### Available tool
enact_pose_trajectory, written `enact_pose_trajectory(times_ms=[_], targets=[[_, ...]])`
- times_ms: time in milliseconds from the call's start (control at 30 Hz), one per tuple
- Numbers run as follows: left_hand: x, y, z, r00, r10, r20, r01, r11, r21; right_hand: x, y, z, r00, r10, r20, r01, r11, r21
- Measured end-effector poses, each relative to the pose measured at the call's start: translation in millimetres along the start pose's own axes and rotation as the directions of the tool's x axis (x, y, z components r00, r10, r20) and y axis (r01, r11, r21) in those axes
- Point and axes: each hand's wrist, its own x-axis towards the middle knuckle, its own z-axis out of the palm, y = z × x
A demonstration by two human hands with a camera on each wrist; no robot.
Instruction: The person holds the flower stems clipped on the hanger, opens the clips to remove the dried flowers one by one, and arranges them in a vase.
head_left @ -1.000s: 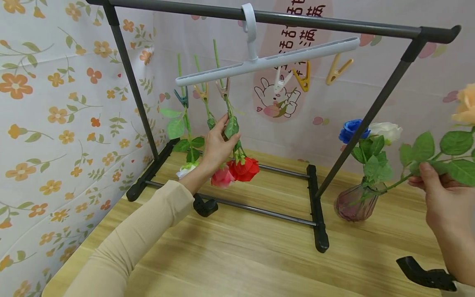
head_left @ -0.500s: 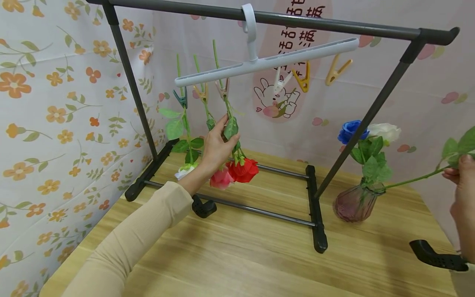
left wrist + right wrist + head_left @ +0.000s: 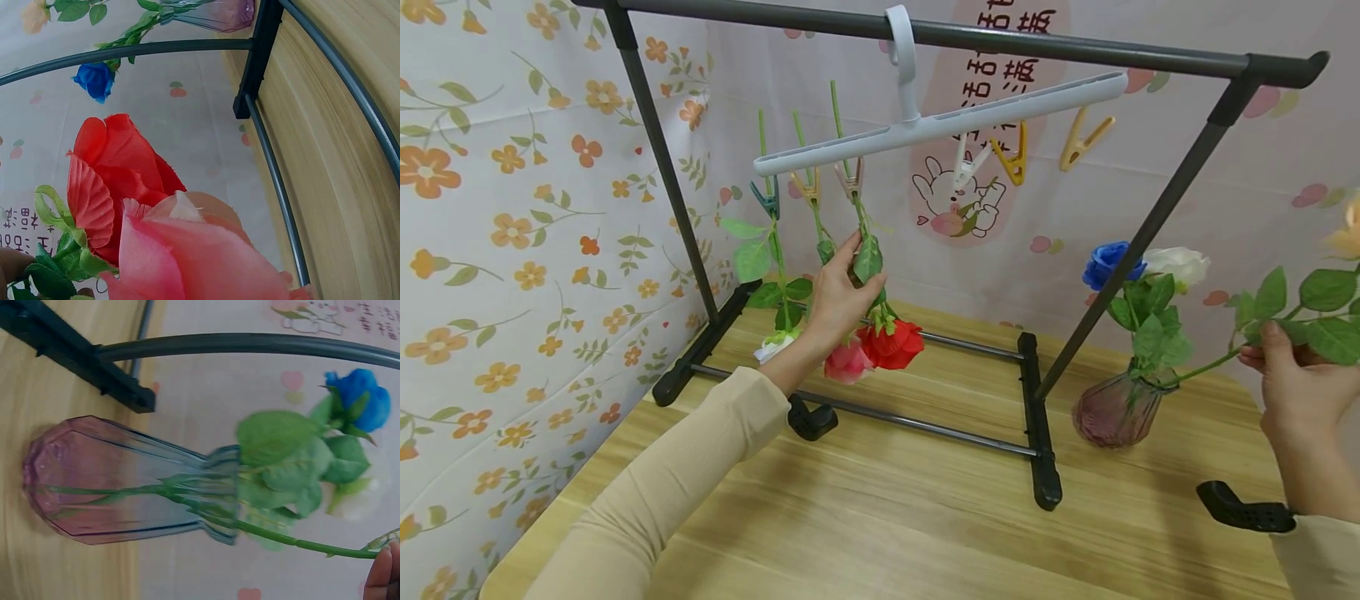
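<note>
My left hand (image 3: 838,292) holds the leafy stem of a red rose (image 3: 891,343), which hangs head down from a beige clip (image 3: 852,177) on the white hanger (image 3: 940,125). Beside it a pink rose (image 3: 848,360) and a white rose (image 3: 775,345) hang the same way. The pink bloom (image 3: 181,262) fills the front of the left wrist view. My right hand (image 3: 1300,375) pinches the stem of a peach rose (image 3: 1348,233) below its leaves. That stem slants into the mouth of a pink glass vase (image 3: 94,481), where a blue rose (image 3: 1112,265) and a white rose (image 3: 1180,267) stand.
A dark metal rack (image 3: 1045,425) stands on the wooden table (image 3: 887,517), its top bar carrying the hanger. A white clip (image 3: 967,162) and two yellow clips (image 3: 1013,158) hang from the hanger's right half. A floral curtain (image 3: 512,250) covers the left side.
My right hand swung right with the peach rose, then came back left, the stem's lower end staying in the vase. The left hand has kept its place on the red rose's stem.
</note>
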Motion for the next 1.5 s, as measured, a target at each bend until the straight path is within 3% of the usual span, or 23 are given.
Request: enact_pose_trajectory(times_ms=[100, 200, 467, 700, 867, 1000, 1100, 1233, 1300, 1400, 1500], targets=[[-0.4, -0.1, -0.1, 1.000, 0.003, -0.002, -0.003, 1.000, -0.002, 0.5, 3.0, 2.9, 0.998, -0.050, 0.042, 0.050, 0.999, -0.002], [-0.9, -0.1, -0.6, 1.000, 0.004, -0.007, -0.004, 1.000, -0.004, 3.7, 2.9, 6.8, 0.998, -0.041, 0.053, 0.047, 0.993, -0.110], [-1.1, -0.4, -0.8, 1.000, 0.005, -0.011, -0.005, 1.000, 0.002, 10.5, 6.4, 14.0, 0.996, 0.087, 0.029, -0.073, 0.946, -0.316], [-1.6, -0.7, -1.5, 1.000, 0.003, -0.011, -0.004, 1.000, -0.009, 12.4, 13.1, 18.3, 0.990, 0.133, 0.043, -0.110, 0.929, -0.354], [-1.5, 0.4, -2.2, 1.000, 0.007, -0.014, -0.007, 1.000, -0.001, 13.6, 16.5, 21.9, 0.991, 0.099, 0.091, -0.041, 0.869, -0.494], [-1.3, 0.2, -2.3, 1.000, -0.003, -0.007, 0.003, 1.000, 0.001, 17.7, 18.2, 21.8, 0.978, 0.092, 0.189, 0.008, 0.882, -0.472], [-1.5, -0.7, -2.0, 1.000, -0.006, 0.002, 0.006, 1.000, 0.000, 16.4, 23.8, 18.0, 0.961, 0.117, 0.252, -0.015, 0.928, -0.372], [-1.7, -1.3, -1.8, 1.000, -0.004, 0.009, 0.004, 1.000, 0.007, 10.8, 35.4, 11.2, 0.957, 0.144, 0.253, -0.035, 0.920, -0.391], [-1.4, -1.2, -2.0, 1.000, -0.002, 0.009, 0.002, 1.000, 0.012, 9.0, 39.9, 7.6, 0.962, 0.155, 0.223, -0.032, 0.880, -0.475], [-0.9, -1.1, -2.7, 1.000, 0.006, 0.004, -0.006, 1.000, 0.019, 7.9, 44.3, 2.3, 0.967, 0.133, 0.217, 0.053, 0.728, -0.684], [-0.8, -0.7, -3.4, 1.000, 0.010, -0.002, -0.010, 1.000, 0.019, 7.2, 46.5, -0.3, 0.963, 0.121, 0.239, 0.128, 0.575, -0.808]])
